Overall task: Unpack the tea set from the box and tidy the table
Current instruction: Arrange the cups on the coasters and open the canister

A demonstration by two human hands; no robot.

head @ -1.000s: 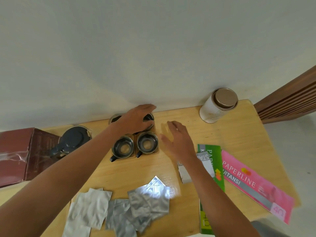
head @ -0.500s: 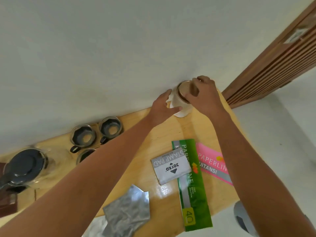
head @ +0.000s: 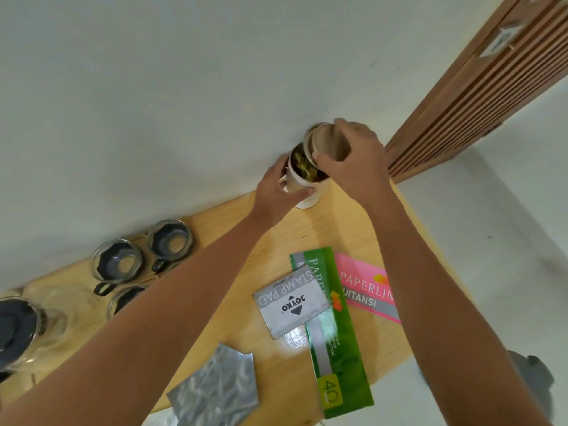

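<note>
Canister open, lid in right hand

Canister stands at far table edge against wall, white, greenish-brown contents visible inside. Left hand wraps canister body, thumb on near side, fingers curled round the far side. Right hand grips lid by its rim, fingertips closed on it, lid tilted and lifted just above and right of canister mouth, underside facing camera.

Nearer than the left fingers, off to their left: three glass cups with dark handles, close together. Further left, teapot with dark lid at frame edge. Between the forearms: stamp pad box overlapping green packet; pink packet just beside green one, partly under right forearm. Foil pouch at near edge, under left forearm. Slatted wood panel beyond right fingers.
</note>
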